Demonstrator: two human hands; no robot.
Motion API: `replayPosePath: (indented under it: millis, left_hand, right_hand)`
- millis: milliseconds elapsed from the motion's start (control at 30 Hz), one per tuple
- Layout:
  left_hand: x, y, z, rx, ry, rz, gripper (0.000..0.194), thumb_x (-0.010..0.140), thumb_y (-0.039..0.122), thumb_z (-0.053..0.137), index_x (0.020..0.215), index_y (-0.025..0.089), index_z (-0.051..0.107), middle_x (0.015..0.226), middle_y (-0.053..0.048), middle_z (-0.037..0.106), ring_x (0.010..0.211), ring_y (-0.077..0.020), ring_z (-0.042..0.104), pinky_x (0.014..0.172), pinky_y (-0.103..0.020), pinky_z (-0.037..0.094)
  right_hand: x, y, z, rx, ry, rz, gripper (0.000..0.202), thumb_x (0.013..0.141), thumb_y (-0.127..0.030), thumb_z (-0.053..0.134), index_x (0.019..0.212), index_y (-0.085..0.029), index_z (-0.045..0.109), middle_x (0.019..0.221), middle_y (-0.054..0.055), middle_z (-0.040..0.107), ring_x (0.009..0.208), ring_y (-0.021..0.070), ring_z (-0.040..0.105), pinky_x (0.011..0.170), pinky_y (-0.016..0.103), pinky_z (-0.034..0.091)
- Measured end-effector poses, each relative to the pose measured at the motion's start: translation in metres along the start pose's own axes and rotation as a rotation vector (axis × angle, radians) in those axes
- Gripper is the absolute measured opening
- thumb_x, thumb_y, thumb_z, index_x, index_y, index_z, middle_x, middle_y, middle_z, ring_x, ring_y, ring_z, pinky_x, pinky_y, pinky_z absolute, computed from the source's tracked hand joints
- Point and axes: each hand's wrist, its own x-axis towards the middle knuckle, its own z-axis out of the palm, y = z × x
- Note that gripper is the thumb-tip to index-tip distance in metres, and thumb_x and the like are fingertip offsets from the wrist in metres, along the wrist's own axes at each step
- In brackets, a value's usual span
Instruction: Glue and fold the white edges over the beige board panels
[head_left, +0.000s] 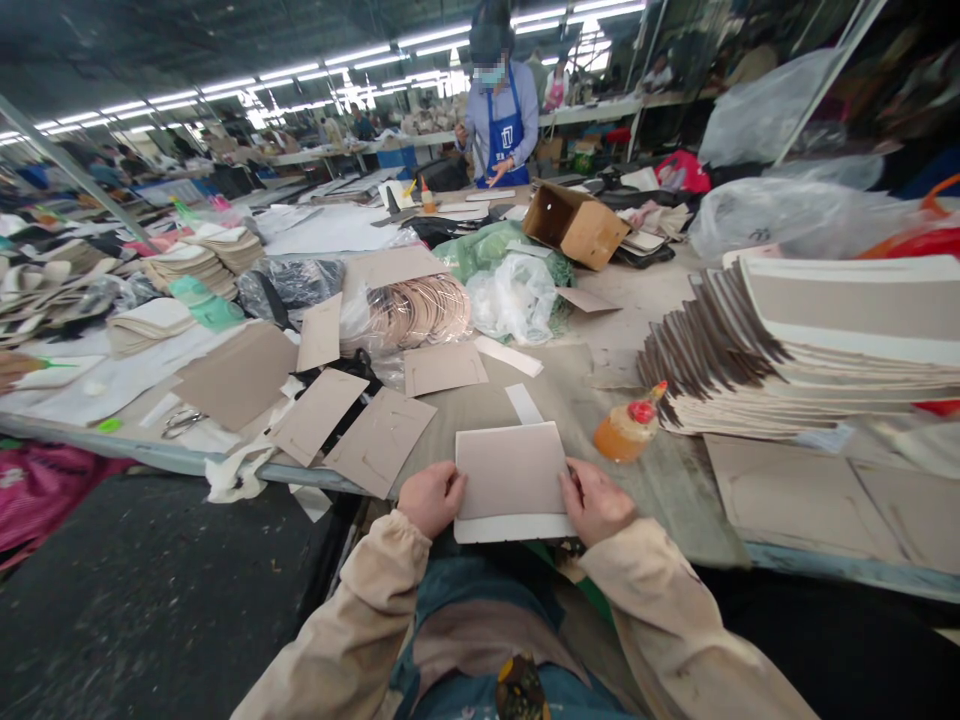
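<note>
A rectangular beige panel with a white border [511,475] is held at the table's front edge, over my lap. My left hand [433,498] grips its left side, thumb on top. On the opposite side my right hand [598,502] pinches the panel's right edge. Just beyond my right hand, a squat glue bottle [626,430] with orange contents and a red cap rests on the table. A narrow white strip [523,404] lies behind the panel. Flat beige pieces [382,440] are spread to the left of my left hand.
A tall fanned stack of panels [840,340] fills the right of the table [675,500]. Farther back are a plastic-wrapped bundle [420,310], a white bag [517,297] and an open cardboard box [577,225]. Scissors [182,423] lie left. A person in a blue apron [506,125] stands opposite.
</note>
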Motion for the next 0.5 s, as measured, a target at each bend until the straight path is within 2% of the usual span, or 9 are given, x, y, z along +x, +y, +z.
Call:
replayPosePath:
  millis: [500]
  left_hand:
    - [-0.0010, -0.0003, -0.0012, -0.002, 0.000, 0.010, 0.026, 0.085, 0.037, 0.040, 0.066, 0.021, 0.048, 0.066, 0.000, 0.057, 0.064, -0.0150, 0.054, 0.054, -0.026, 0.027]
  right_hand:
    - [-0.0012, 0.0031, 0.0038, 0.015, -0.031, 0.012, 0.030, 0.088, -0.034, 0.042, 0.106, -0.017, 0.059, 0.095, 0.006, 0.067, 0.083, 0.0180, 0.063, 0.069, 0.026, 0.048]
